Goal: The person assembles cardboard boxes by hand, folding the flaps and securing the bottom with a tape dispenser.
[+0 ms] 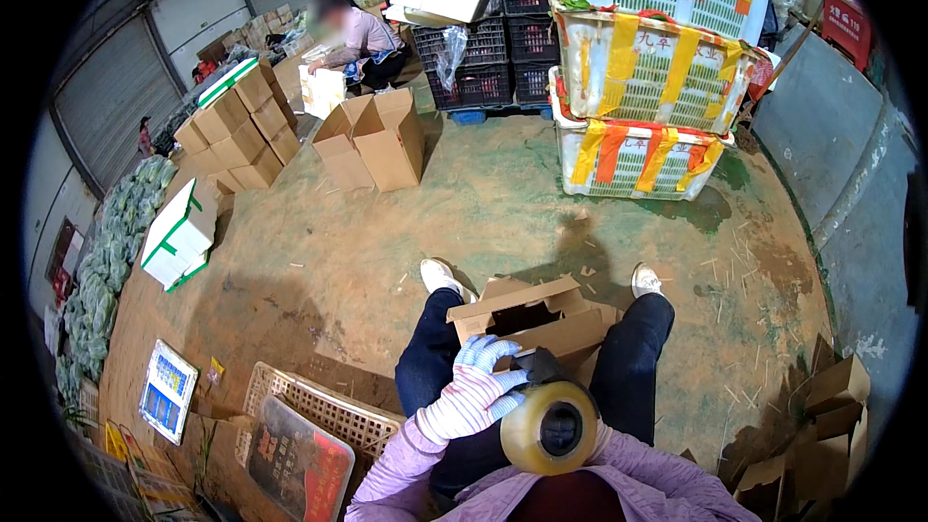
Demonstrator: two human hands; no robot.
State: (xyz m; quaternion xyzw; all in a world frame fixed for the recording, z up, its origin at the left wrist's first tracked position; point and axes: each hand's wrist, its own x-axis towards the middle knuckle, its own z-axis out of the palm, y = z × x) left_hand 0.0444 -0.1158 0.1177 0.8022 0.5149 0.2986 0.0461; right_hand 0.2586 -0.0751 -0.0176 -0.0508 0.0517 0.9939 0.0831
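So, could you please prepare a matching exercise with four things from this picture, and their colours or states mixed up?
1. left hand
2. tape roll
3. cardboard box between the legs
4. stacked baskets

A. whitish, with yellow and orange strips
B. in a striped glove
C. brown, open at the top
D. yellowish, ring-shaped

Pairs: 1-B, 2-D, 3-C, 4-A

brown rectangular cardboard box (561,331): between dark-trousered legs (633,353). round yellowish plastic tape roll (523,430): to box's near side. tan lattice plastic basket (329,404): left of both. white rectangular plastic crates (662,68): stacked ahead, right.
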